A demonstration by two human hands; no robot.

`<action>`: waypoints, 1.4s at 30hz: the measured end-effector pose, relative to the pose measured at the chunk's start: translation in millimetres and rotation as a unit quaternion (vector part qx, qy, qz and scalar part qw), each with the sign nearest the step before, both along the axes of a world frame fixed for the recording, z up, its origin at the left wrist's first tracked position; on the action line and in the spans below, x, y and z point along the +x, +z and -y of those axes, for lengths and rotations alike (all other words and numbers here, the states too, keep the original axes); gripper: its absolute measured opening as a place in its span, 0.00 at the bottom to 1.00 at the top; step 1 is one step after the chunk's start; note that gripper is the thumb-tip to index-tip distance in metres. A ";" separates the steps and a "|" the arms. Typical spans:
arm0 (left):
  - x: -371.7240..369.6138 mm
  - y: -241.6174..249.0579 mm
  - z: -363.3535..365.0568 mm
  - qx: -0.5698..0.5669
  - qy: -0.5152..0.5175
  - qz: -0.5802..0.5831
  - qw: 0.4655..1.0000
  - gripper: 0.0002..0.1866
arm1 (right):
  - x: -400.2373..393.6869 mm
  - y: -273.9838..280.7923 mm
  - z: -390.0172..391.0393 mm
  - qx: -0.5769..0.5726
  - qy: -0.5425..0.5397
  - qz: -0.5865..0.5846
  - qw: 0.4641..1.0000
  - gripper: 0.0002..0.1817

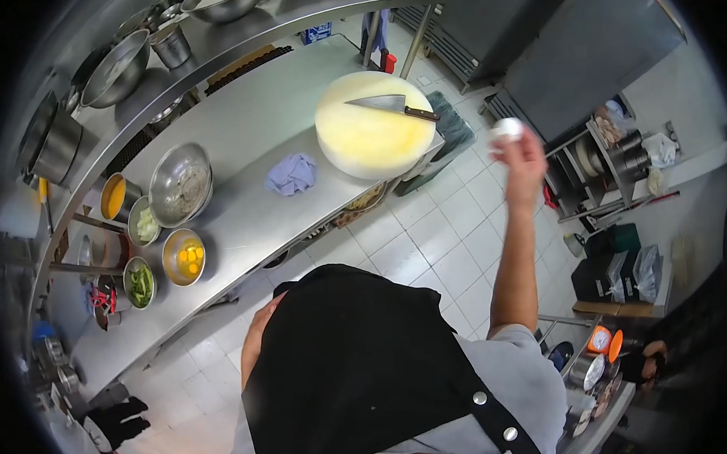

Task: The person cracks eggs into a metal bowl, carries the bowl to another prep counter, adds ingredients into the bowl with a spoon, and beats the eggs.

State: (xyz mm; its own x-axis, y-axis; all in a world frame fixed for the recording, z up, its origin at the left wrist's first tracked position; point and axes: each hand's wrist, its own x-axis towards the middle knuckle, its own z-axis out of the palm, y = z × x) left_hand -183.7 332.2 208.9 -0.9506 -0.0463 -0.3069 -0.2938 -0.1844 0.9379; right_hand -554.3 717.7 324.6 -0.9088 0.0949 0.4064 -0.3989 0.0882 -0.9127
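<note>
My right hand (523, 162) is stretched out over the floor at the right, fingers closed round a white egg (507, 129). Blur keeps me from telling whether its shell is whole. Of my left arm, only a bit of skin (257, 335) shows beside the black apron (343, 362); the fingers are hidden. On the steel counter stands a metal bowl with several egg yolks (189, 258). Around it are a bowl of sliced green vegetable (140, 285), a bowl of pale chopped pieces (146, 224) and a larger steel bowl (179, 185) with pale residue.
A round white chopping board (374, 139) carries a knife (393, 105) at the counter's far end. Nearby lies a crumpled blue cloth (292, 175). Pans and bowls line the upper shelf (258, 31). Grey cabinets (601, 59) and a low rack (594, 167) stand across the tiled floor.
</note>
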 end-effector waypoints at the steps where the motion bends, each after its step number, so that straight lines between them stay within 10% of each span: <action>1: -7.0 14.6 -8.7 -0.002 -0.016 -0.046 0.999 0.36 | -25.1 4.9 -22.2 0.019 -0.065 -0.042 0.997 0.17; 5: -35.8 98.4 -26.8 0.036 -0.197 -0.313 0.928 0.39 | -166.6 -42.2 -91.8 0.200 -0.109 0.003 0.974 0.28; 8: -24.2 150.2 -43.7 0.025 -0.297 -0.360 0.884 0.14 | -240.4 -115.2 -85.9 0.492 -0.135 -0.161 0.845 0.39; 10: -17.5 160.3 -41.1 -0.013 -0.237 -0.386 0.891 0.05 | -165.9 -90.0 -0.3 0.176 -0.004 -0.041 0.984 0.34; 13: 5.7 151.6 -22.9 0.052 -0.035 -0.382 0.922 0.04 | -74.5 -140.6 77.0 0.202 0.132 -0.068 0.968 0.15; 16: 23.9 117.5 -5.6 0.097 0.172 -0.335 0.921 0.10 | 39.2 -259.2 124.8 0.313 0.429 0.029 0.847 0.17; 20: 38.9 -31.3 71.9 0.127 0.457 0.014 0.880 0.17 | 144.0 -399.5 78.8 0.491 0.637 0.236 0.545 0.17; 26: 52.6 -134.7 177.1 0.078 0.657 0.168 0.731 0.24 | 126.9 -374.2 53.7 0.593 0.547 0.359 0.470 0.18; 42: 228.1 -159.8 232.7 -0.005 0.607 0.111 0.787 0.07 | 258.2 -318.2 301.9 0.613 0.570 0.280 0.470 0.18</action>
State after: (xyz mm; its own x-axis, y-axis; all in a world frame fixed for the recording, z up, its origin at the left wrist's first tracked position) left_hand 44.4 99.5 49.1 -0.1260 -0.8824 -0.4534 -0.0637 -0.4489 0.8913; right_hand -296.1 415.8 6.4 -0.0826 -0.5769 -0.8126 -0.5527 0.7050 -0.4443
